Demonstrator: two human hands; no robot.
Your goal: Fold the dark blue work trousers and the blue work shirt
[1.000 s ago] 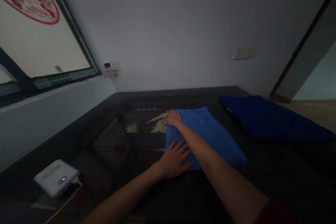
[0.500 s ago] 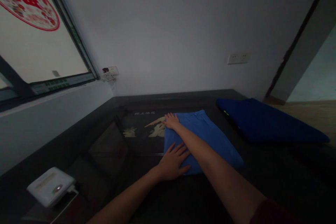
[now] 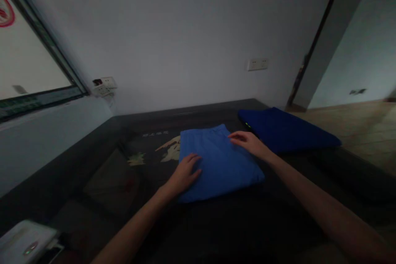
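A light blue folded garment (image 3: 213, 169) lies flat on the dark, glossy tabletop (image 3: 148, 198); a waistband-like edge shows on its far side. My left hand (image 3: 185, 172) rests on its left part, palm down, fingers bent a little and the thumb apart. Over its upper right edge is my right hand (image 3: 247, 143), with fingers stretched out to the left and nothing seen between them. Whether the right fingertips touch the cloth, I cannot tell. Behind my right hand lies a darker blue folded cloth (image 3: 287, 130).
A white box-shaped device (image 3: 26, 241) with a cable stands at the lower left. Wall sockets (image 3: 258, 64) are on the wall behind the table, with more sockets (image 3: 105, 85) near the window corner. Pale printed figures (image 3: 171, 148) decorate the tabletop beside the garment.
My right hand has moved from the garment's far left corner to its right edge, so my arms no longer cross. My left hand stays on the left part. The view has turned right.
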